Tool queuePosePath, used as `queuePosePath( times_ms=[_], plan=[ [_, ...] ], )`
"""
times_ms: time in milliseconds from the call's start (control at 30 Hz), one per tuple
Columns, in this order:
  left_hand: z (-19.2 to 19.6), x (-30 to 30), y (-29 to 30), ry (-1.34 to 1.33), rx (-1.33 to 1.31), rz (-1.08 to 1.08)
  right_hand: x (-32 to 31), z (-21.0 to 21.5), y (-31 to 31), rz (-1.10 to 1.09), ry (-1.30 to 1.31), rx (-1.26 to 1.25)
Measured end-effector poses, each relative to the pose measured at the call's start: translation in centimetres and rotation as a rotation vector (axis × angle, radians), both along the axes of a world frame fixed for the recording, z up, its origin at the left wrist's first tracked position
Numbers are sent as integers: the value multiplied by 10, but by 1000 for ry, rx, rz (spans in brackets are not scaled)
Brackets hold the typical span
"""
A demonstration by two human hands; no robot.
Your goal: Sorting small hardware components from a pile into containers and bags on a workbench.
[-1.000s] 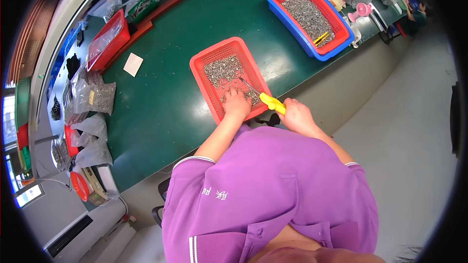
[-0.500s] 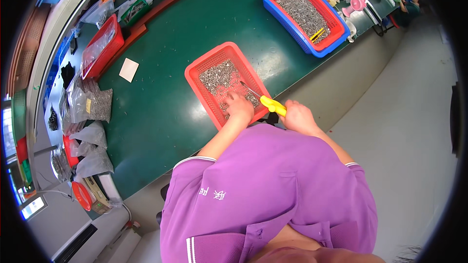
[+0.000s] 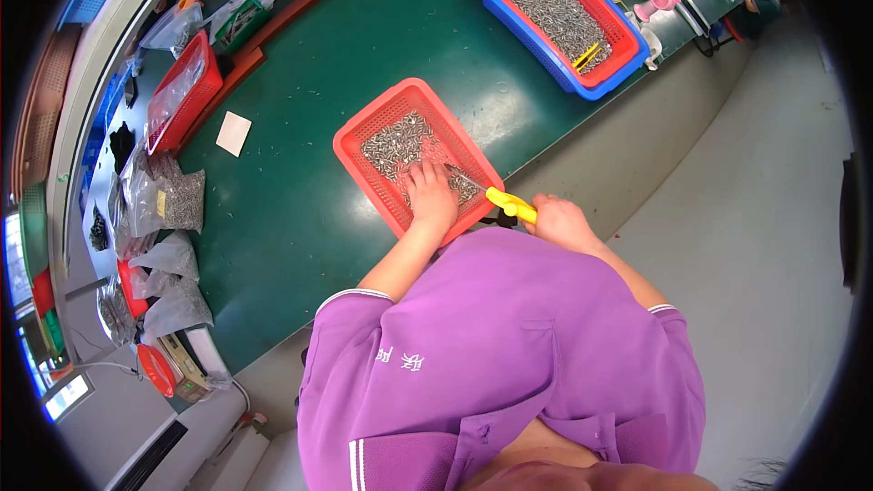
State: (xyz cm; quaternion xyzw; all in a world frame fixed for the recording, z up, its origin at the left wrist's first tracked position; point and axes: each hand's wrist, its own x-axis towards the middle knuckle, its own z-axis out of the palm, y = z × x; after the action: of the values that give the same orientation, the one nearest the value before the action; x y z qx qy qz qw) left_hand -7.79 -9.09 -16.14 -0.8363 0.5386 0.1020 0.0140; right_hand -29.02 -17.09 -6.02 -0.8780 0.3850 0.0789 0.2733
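A salmon-red perforated plastic basket (image 3: 353, 156) stands near the table's front edge with many small metal pieces (image 3: 397, 141) in it. My left hand (image 3: 431, 195) reaches over its near side, fingers stretched out and apart on the pieces. No piece can be made out in those fingers. Just right of the basket, my right hand (image 3: 561, 221) grips the end of a yellow-handled tool (image 3: 511, 205). Its thin dark metal shaft points into the basket, the tip close to the left fingers. The tool's exact kind is not clear.
On the green table (image 3: 282, 245), a blue basket (image 3: 596, 91) holds a red one with metal pieces and a yellow tool. At left are a red basket (image 3: 207, 86), bags of small parts (image 3: 186, 202) and a paper square (image 3: 234, 133). A pink object (image 3: 657, 2) stands far right.
My left hand has moved a little farther into the basket, and its fingers are straighter. The right hand holds the yellow-handled tool as before. The view has shifted slightly.
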Motion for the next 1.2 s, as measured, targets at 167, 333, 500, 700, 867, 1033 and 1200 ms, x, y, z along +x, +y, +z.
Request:
queuePosePath(
  times_ms=[167, 333, 500, 700, 867, 1033, 1200],
  plan=[
    [-11, 22, -15, 8, -244, 38, 13, -1, -2, -81, -100, -100],
    [-17, 52, -39, -10, -274, 41, 23, -3, 1, -77, -123, -129],
    [-8, 54, -33, 14, -213, -10, 17, -6, 2, -91, -147, -115],
    [5, 45, -15, -137, -59, 168, 18, -3, 1, -103, -163, -103],
    [4, 48, -23, 18, -115, 118, 19, -1, 5, -77, -162, -98],
    [-5, 36, 7, 155, -220, -36, 26, -2, 7, -41, -176, -86],
    [-4, 41, -2, 24, -95, 283, 40, 1, 9, 18, -179, -79]
  ],
)
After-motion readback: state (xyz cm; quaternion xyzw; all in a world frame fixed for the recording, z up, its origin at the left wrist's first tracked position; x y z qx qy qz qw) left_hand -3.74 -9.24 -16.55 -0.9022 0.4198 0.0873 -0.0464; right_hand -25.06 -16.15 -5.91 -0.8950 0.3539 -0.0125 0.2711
